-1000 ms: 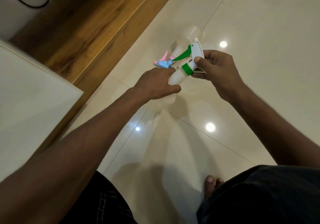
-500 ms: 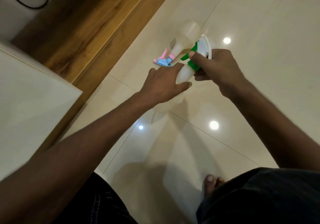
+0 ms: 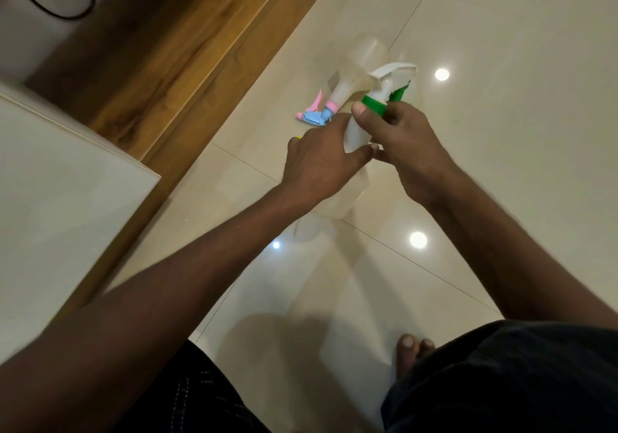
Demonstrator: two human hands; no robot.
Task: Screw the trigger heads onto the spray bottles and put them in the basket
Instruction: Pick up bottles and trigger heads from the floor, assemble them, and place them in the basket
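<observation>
Gripping the green collar of the trigger head (image 3: 388, 91), the right hand (image 3: 411, 152) pinches it between thumb and fingers, while the left hand (image 3: 321, 165) wraps the translucent spray bottle (image 3: 354, 131) just below, near frame centre. Its long axis runs from lower left up to the head at upper right, so the twist probably turns about that line. A second bottle (image 3: 361, 65) with a pink and blue head (image 3: 317, 115) lies on the tiled floor (image 3: 501, 131) just behind. No basket is in view.
</observation>
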